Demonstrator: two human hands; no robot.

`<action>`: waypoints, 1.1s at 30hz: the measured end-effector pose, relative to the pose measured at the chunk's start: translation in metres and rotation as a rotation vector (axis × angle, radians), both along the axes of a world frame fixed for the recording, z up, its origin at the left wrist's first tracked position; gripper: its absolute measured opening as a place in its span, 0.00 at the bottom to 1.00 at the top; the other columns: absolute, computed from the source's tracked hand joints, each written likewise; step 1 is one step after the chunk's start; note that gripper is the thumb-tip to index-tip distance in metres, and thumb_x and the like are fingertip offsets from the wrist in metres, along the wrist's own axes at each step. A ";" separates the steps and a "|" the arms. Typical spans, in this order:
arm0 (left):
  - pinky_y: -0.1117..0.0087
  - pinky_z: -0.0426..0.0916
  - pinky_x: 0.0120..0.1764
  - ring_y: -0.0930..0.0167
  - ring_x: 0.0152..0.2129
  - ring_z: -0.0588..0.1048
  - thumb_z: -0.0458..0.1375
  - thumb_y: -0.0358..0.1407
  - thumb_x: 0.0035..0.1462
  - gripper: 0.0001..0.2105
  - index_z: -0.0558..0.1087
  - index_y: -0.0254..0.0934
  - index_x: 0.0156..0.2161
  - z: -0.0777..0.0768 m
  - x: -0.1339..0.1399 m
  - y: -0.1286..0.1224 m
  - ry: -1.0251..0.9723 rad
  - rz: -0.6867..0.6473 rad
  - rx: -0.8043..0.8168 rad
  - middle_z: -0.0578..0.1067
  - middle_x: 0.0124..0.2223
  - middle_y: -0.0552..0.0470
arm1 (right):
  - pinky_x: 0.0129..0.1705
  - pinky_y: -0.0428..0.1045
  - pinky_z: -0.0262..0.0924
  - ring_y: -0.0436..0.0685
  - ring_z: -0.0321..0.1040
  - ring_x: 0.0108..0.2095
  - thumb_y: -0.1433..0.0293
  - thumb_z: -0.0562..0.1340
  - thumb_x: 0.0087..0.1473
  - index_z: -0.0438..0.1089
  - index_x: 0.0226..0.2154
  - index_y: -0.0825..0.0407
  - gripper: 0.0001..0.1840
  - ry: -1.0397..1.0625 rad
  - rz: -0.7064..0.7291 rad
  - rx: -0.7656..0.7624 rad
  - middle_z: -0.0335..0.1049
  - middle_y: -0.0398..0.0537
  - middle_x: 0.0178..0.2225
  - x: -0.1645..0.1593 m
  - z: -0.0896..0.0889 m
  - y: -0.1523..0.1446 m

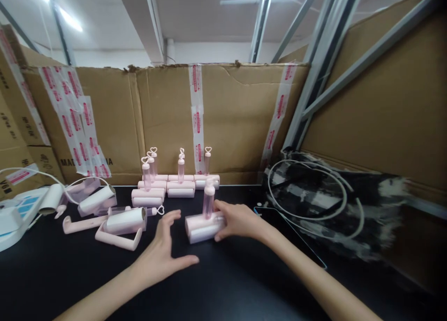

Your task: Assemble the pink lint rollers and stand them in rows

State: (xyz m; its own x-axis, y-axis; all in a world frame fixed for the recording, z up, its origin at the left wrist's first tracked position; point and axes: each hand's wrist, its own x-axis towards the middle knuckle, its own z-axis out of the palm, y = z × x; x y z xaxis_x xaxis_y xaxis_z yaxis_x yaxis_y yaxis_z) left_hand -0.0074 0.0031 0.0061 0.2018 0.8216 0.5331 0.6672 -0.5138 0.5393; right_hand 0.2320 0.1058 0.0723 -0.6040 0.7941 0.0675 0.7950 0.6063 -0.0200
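Observation:
My right hand (235,221) grips the right end of a pink lint roller (200,228), whose clear pink handle points upward. Just left of that roller, my left hand (167,249) is open, thumb and fingers spread, touching nothing. Behind both hands, several assembled pink lint rollers stand upright in rows, among them one front-left roller (148,197) and one middle roller (180,188). Loose parts lie to the left of my left hand: a white paper roll (125,220) in a clear cover, a pink bracket (118,237) and another white roll (97,201).
A phone-like dark flat device (293,235) lies right of my right arm, beside a looped white cable (309,216) on ragged black material (377,209). A white and blue device (17,218) sits far left. Taped cardboard (164,111) walls the black table's (223,288) back.

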 end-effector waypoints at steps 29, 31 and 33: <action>0.68 0.66 0.34 0.68 0.32 0.71 0.53 0.49 0.53 0.22 0.65 0.38 0.50 0.043 -0.002 0.008 -0.817 -0.340 -0.731 0.72 0.38 0.49 | 0.16 0.45 0.52 0.48 0.62 0.18 0.72 0.52 0.59 0.64 0.50 0.52 0.16 0.301 0.862 0.560 0.74 0.44 0.29 -0.019 0.003 -0.065; 0.73 0.64 0.31 0.73 0.29 0.69 0.58 0.45 0.51 0.19 0.68 0.39 0.47 0.039 0.004 0.006 -0.802 -0.239 -0.724 0.71 0.35 0.53 | 0.18 0.45 0.55 0.49 0.63 0.19 0.73 0.48 0.61 0.62 0.52 0.49 0.18 0.360 0.778 0.527 0.73 0.44 0.29 -0.015 0.006 -0.060; 0.75 0.63 0.30 0.74 0.27 0.68 0.58 0.45 0.51 0.18 0.68 0.38 0.45 0.033 0.010 0.005 -0.780 -0.199 -0.719 0.69 0.32 0.55 | 0.20 0.45 0.57 0.50 0.64 0.20 0.68 0.46 0.63 0.59 0.53 0.48 0.18 0.512 0.662 0.509 0.71 0.45 0.28 -0.005 0.008 -0.053</action>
State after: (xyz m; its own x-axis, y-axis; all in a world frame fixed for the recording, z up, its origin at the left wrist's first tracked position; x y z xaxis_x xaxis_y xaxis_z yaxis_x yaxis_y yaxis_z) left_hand 0.0026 0.0079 0.0392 0.1798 0.9835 -0.0220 -0.0520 0.0318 0.9981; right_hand 0.2267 0.0527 0.0807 -0.7192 0.1090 0.6862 0.2591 0.9584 0.1193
